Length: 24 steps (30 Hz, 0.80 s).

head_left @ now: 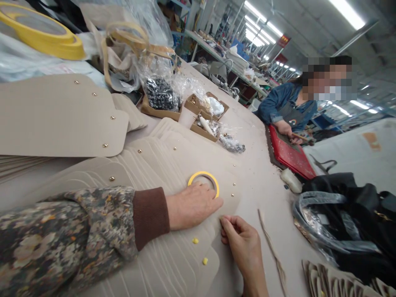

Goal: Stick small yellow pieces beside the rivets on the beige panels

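Observation:
My left hand (192, 205) lies flat, fingers together, on a fanned stack of beige cut leather panels (161, 165) with small brass studs. Its fingertips partly cover a small yellow tape roll (203, 178) that rests on the panels. My right hand (243, 243) is just below and right of it, fingers pinched at the edge of the top panel near the left hand's fingertips. What the pinch holds is too small to see. Two little yellow scraps (199, 250) lie on the panels in front of my left wrist.
A second panel pile (62, 119) and a big yellow tape roll (40, 31) sit at the left. Cardboard boxes of hardware in plastic bags (185, 109) stand behind. A person in denim works at a red mat (291, 154) on the right. Black bags (349, 218) lie near right.

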Motion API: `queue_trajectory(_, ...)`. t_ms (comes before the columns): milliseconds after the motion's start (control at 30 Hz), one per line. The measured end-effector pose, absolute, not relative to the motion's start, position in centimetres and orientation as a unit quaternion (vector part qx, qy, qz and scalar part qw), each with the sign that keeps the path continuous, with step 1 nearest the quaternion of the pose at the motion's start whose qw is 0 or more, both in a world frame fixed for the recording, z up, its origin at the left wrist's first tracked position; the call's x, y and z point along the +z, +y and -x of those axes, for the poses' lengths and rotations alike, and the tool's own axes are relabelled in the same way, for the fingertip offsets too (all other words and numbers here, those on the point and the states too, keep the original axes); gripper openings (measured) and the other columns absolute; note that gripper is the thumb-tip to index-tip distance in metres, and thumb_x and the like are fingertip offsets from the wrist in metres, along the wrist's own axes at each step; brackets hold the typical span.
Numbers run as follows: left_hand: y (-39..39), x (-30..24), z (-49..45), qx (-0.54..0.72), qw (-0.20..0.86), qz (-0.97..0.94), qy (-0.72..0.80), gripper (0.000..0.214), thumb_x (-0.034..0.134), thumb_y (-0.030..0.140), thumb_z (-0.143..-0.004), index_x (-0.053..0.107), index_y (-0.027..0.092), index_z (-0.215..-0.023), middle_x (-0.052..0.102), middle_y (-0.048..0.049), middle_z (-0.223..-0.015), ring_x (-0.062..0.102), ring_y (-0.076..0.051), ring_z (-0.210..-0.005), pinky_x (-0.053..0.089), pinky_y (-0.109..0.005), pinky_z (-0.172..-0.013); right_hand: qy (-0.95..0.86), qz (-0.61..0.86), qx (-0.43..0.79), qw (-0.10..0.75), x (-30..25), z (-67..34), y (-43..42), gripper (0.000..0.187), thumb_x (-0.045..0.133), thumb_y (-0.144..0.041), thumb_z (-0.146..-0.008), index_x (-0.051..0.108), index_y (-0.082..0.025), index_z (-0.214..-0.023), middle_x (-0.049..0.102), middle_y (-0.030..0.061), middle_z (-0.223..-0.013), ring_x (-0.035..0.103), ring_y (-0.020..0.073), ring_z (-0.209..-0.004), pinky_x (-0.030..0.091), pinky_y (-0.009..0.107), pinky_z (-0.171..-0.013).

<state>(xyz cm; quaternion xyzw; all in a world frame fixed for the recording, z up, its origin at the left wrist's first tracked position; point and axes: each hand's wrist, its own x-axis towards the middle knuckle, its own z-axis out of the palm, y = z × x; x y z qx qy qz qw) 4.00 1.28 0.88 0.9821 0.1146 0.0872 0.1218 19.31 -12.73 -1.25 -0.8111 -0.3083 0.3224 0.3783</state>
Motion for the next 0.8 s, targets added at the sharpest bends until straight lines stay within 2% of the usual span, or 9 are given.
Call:
queue_trajectory(200, 1.3, 1.0, -3.8, 0.096, 0.131, -0.981, 0.106, 0.011, 0.046, 0.012, -0.093, 0.054, 0.018, -0.089, 0.062, -0.0077, -0.089, 0.053, -0.023, -0.077, 0.038, -0.037, -0.070, -0.360, 0.850, 0.239, 0.302, -1.2, -19.1, -12.4, 0.037, 0.064, -0.054, -0.074, 0.072, -0.018, -0.076, 0.063, 0.0015, -0.055, 0.056, 0.0148, -0.048, 0.047, 0.023, -0.045)
queue_trajectory(300, 1.4, 1.0, -3.8, 0.090, 0.131, -0.982, 0.106, 0.012, 0.044, 0.012, -0.093, 0.054, 0.018, -0.090, 0.062, -0.0078, -0.089, 0.054, -0.024, -0.078, 0.039, -0.037, -0.069, -0.338, 0.859, 0.230, 0.307, -1.4, -19.4, -12.6, 0.042, 0.069, -0.054, -0.071, 0.069, -0.018, -0.093, 0.060, -0.0020, -0.048, 0.055, 0.0157, -0.041, 0.045, 0.023, -0.039)
queue_trajectory(367, 1.5, 1.0, -3.7, 0.092, 0.130, -0.981, 0.110, 0.011, 0.046, 0.010, -0.092, 0.053, 0.018, -0.091, 0.062, -0.0076, -0.089, 0.054, -0.023, -0.079, 0.039, -0.036, -0.069, -0.302, 0.852, 0.254, 0.344, -1.6, -19.7, -13.1, 0.049, 0.072, -0.055, -0.070, 0.064, -0.018, -0.101, 0.057, -0.0054, -0.046, 0.053, 0.0153, -0.037, 0.042, 0.022, -0.034)
queue_trajectory(433, 1.5, 1.0, -3.7, 0.098, 0.131, -0.980, 0.112, 0.010, 0.047, 0.010, -0.090, 0.053, 0.018, -0.091, 0.062, -0.0076, -0.090, 0.054, -0.023, -0.079, 0.038, -0.035, -0.067, -0.295, 0.829, 0.289, 0.378, -1.7, -19.9, -13.7, 0.045, 0.070, -0.057, -0.072, 0.064, -0.018, -0.094, 0.058, -0.0046, -0.050, 0.055, 0.0149, -0.041, 0.042, 0.022, -0.035)
queue_trajectory(500, 1.5, 1.0, -3.7, 0.100, 0.131, -0.980, 0.110, 0.009, 0.047, 0.010, -0.090, 0.053, 0.018, -0.090, 0.062, -0.0076, -0.089, 0.054, -0.023, -0.077, 0.037, -0.035, -0.064, -0.329, 0.812, 0.290, 0.384, -1.7, -19.9, -14.2, 0.040, 0.068, -0.056, -0.075, 0.067, -0.018, -0.085, 0.064, -0.0006, -0.057, 0.060, 0.0158, -0.051, 0.047, 0.022, -0.043)
queue_trajectory(633, 1.6, 1.1, -3.6, 0.104, 0.126, -0.982, 0.090, 0.010, 0.047, 0.009, -0.090, 0.052, 0.017, -0.087, 0.061, -0.0076, -0.086, 0.053, -0.023, -0.074, 0.036, -0.035, -0.062, -0.415, 0.820, 0.193, 0.343, -1.8, -19.3, -14.1, 0.033, 0.065, -0.051, -0.080, 0.075, -0.019, -0.082, 0.075, 0.0069, -0.079, 0.069, 0.0199, -0.070, 0.054, 0.026, -0.065)
queue_trajectory(800, 1.8, 1.3, -3.5, 0.111, 0.132, -0.982, 0.071, 0.008, 0.051, 0.010, -0.088, 0.053, 0.018, -0.086, 0.061, -0.0071, -0.085, 0.054, -0.023, -0.075, 0.037, -0.034, -0.062, -0.446, 0.830, 0.112, 0.315, -2.0, -18.5, -13.0, 0.029, 0.061, -0.044, -0.082, 0.075, -0.019, -0.078, 0.075, 0.0066, -0.076, 0.067, 0.0195, -0.065, 0.049, 0.026, -0.064)
